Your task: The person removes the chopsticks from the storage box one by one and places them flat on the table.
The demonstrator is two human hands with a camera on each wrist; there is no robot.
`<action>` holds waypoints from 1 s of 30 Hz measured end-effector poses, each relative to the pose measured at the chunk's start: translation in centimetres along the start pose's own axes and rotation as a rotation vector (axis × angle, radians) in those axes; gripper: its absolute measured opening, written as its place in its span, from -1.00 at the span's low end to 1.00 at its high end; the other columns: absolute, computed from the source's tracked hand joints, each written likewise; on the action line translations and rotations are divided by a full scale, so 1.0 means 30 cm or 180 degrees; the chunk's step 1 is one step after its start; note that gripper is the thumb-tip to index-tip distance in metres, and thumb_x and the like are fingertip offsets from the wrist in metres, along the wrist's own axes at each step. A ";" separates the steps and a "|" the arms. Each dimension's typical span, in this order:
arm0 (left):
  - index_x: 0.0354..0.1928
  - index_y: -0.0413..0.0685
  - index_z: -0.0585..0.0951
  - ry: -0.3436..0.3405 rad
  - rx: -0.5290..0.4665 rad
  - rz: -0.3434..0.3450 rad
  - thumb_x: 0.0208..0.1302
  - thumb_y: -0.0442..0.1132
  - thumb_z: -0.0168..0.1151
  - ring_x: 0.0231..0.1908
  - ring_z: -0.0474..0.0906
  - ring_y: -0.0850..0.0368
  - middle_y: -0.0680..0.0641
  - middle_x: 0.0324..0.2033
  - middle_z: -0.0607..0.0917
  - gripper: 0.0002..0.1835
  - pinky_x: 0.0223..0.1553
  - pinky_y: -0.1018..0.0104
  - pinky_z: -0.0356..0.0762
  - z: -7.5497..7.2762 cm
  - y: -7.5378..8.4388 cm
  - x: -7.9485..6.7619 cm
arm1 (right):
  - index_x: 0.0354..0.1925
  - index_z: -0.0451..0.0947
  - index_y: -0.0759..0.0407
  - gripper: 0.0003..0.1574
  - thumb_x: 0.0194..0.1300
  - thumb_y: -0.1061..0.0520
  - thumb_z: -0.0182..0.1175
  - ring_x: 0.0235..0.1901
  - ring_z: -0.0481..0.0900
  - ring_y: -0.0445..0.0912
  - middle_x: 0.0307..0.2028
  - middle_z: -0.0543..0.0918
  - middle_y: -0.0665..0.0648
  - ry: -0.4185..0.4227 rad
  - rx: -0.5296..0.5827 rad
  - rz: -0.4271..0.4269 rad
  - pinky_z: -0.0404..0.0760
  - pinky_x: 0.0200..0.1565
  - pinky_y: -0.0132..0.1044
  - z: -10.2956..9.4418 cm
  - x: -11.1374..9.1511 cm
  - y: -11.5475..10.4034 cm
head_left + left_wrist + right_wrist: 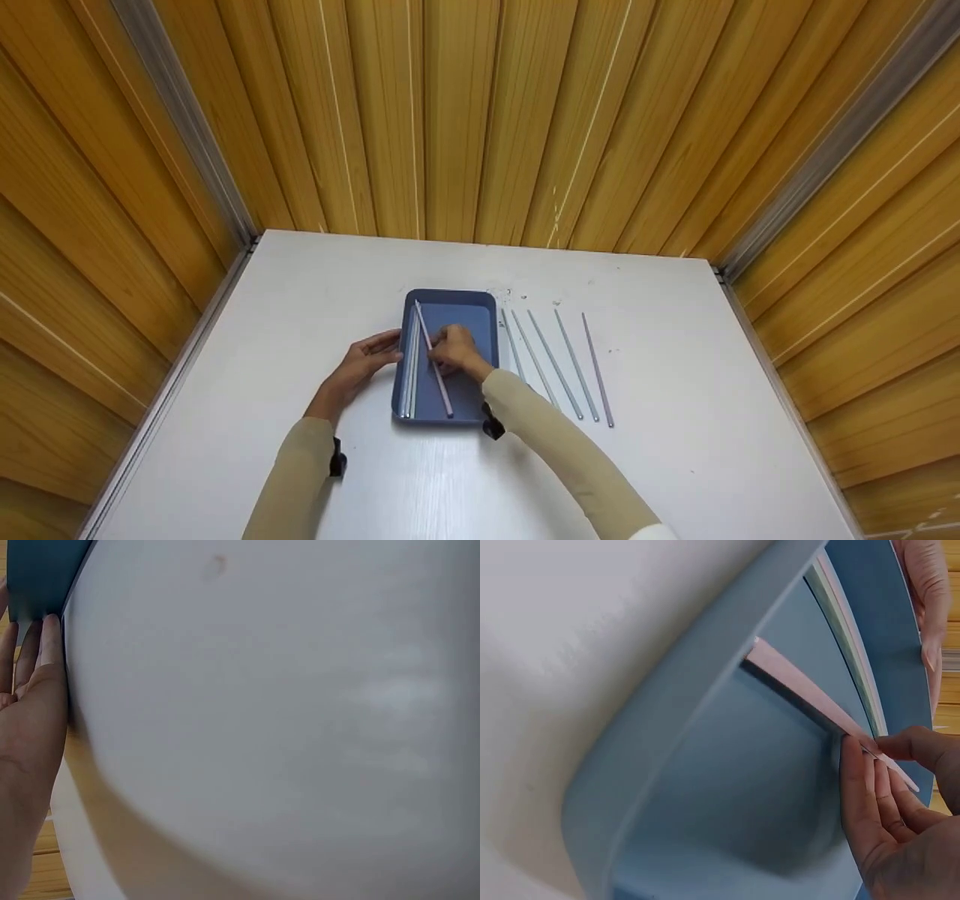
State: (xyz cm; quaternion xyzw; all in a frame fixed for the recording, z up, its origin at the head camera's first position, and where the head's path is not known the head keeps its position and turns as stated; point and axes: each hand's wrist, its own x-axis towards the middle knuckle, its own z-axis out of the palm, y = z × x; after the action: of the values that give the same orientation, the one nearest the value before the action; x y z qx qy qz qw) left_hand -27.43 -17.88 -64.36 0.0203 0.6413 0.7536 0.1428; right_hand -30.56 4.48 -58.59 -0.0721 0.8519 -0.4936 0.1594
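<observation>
A blue rectangular tray point(457, 296) lies on the white table. Inside it, my right hand point(454, 349) pinches a pink chopstick point(442, 390) between thumb and fingertips, the chopstick slanting over the tray floor. In the right wrist view, the pink chopstick point(802, 690) shows its thick square end near the tray's wall and tapers past the fingers. Pale chopsticks point(411, 367) lie side by side along the tray's left wall. From outside, my left hand point(367, 361) rests its extended fingers against that left wall; the left wrist view shows this hand point(34, 697) touching the tray point(45, 577).
Several chopsticks point(570, 364), bluish and purple, lie spread on the table right of the tray, some partly hidden by my right sleeve. Wood-patterned walls point(457, 120) stand behind and beside the white table point(322, 277).
</observation>
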 end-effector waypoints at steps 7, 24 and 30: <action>0.47 -0.28 0.35 -0.0013 -0.0060 0.0017 0.33 -0.40 0.34 0.53 0.24 -0.14 -0.29 0.47 0.38 -0.31 0.29 0.42 0.53 -0.001 -0.001 0.002 | -0.06 0.66 0.48 -0.64 0.11 0.42 0.32 -0.58 0.67 -0.06 -0.42 0.76 0.24 -0.0152 0.0232 -0.0012 0.80 -0.45 -0.08 -0.049 -0.031 -0.023; 0.49 -0.25 0.34 0.0016 -0.0068 -0.0057 0.32 -0.39 0.35 0.52 0.26 -0.13 -0.28 0.48 0.38 -0.29 0.27 0.43 0.54 0.002 0.000 0.003 | -0.08 0.70 0.44 -0.67 0.12 0.42 0.37 -0.55 0.65 -0.19 -0.35 0.78 0.27 -0.0202 -0.0062 -0.0256 0.79 -0.42 -0.25 -0.179 -0.091 -0.062; 0.49 -0.26 0.33 0.0017 -0.0006 -0.0044 0.33 -0.37 0.36 0.52 0.25 -0.14 -0.29 0.48 0.38 -0.28 0.29 0.44 0.52 0.002 0.004 0.000 | -0.05 0.70 0.40 -0.65 0.15 0.42 0.37 -0.48 0.73 -0.11 -0.30 0.76 0.23 -0.0267 0.0235 -0.0077 0.82 -0.36 -0.08 -0.228 -0.113 -0.051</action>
State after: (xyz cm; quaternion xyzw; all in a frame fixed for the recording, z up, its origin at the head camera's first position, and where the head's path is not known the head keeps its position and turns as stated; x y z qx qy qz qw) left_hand -27.43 -17.83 -64.23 0.0138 0.6411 0.7532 0.1463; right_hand -29.77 10.26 -53.42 -0.0971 0.8248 -0.5231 0.1915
